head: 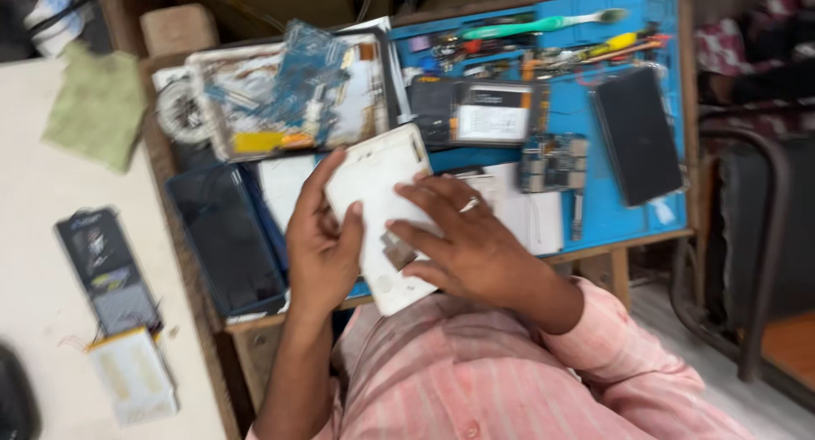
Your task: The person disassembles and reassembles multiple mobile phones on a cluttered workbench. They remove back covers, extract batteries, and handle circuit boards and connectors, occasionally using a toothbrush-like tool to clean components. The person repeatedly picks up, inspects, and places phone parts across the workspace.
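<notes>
My left hand (321, 245) & right hand (463, 240) both grip the white tablet (373, 181), fingers curled on it. Blue mat (594, 126) on bench at 1 o'clock.

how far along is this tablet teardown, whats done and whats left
Already out on the blue mat: a circuit board, a battery pack and a dark screen panel. In hand: the left hand and right hand both grip the white tablet shell. What remains inside the shell cannot be told; the picture is blurred.
</notes>
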